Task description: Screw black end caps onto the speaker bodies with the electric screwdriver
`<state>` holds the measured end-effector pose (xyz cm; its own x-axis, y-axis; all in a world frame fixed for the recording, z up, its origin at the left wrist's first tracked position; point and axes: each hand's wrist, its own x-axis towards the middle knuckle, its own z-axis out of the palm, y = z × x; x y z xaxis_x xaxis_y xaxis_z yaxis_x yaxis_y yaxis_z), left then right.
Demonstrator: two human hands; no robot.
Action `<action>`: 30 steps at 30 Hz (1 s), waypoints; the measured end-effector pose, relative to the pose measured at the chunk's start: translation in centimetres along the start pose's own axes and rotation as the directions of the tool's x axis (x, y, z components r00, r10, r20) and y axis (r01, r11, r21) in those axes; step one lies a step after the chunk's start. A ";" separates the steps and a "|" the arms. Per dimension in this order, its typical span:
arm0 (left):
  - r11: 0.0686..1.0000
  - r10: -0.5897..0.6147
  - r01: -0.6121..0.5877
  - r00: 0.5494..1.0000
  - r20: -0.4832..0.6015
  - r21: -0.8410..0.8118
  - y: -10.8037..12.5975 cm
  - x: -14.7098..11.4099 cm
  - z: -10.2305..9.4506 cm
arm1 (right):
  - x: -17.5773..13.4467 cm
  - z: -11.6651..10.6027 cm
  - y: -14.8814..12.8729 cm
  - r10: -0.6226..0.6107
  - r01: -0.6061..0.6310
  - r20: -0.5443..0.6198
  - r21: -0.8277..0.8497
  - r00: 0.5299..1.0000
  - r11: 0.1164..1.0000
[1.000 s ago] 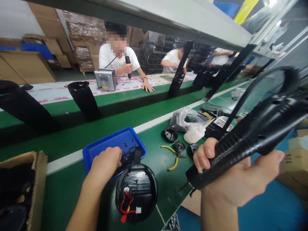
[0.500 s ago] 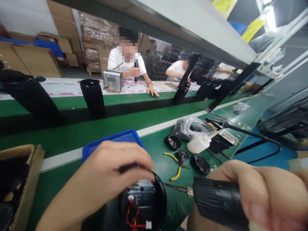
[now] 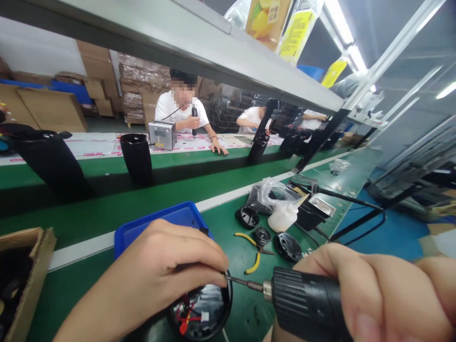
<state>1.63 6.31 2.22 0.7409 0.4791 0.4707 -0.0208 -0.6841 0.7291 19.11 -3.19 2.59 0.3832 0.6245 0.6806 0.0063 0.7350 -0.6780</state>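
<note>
My right hand [image 3: 377, 289] is wrapped round a black electric screwdriver [image 3: 306, 299], held level with its thin bit pointing left. The bit's tip meets the fingertips of my left hand [image 3: 178, 256]. Thumb and fingers there are pinched together, and whatever they hold, perhaps a small screw, is hidden. Just below that hand is a round black housing [image 3: 228, 308], partly covered by it. Red wires [image 3: 185, 316] with a small white connector [image 3: 205, 316] lie inside the housing.
A blue tray [image 3: 124, 237] stands behind my left hand, a cardboard box [image 3: 39, 280] at the left. Yellow-handled pliers [image 3: 252, 263], black round parts [image 3: 288, 247] and a white bottle [image 3: 283, 217] lie on the green bench. Across the belt, a person [image 3: 183, 109] holds another screwdriver.
The screwdriver has moved left, bringing its bit to my left fingertips. My left fingers have closed into a tighter pinch. The housing sits lower and more to the left, and the view has tilted up.
</note>
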 end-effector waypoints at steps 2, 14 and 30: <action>1.000 0.020 -0.020 0.999 0.027 -0.023 0.1 0.1 0.3 | 0.5 -0.8 -0.7 0.086 -0.082 0.121 -0.037 0.989 0.996; 0.986 0.059 -0.035 0.988 0.141 -0.162 -0.4 -0.5 -0.4 | 1.6 -1.6 -1.2 -0.449 0.403 0.126 0.275 0.885 0.873; 0.938 -0.110 0.113 0.994 0.027 -0.327 0.7 -0.6 -0.4 | 2.7 -1.9 -0.3 -0.501 0.510 -0.100 0.114 0.860 0.853</action>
<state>0.94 5.75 2.65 0.7568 0.5364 0.3736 -0.1554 -0.4075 0.8999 21.93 -2.23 4.04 0.4190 0.1423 0.8968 0.0951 0.9753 -0.1992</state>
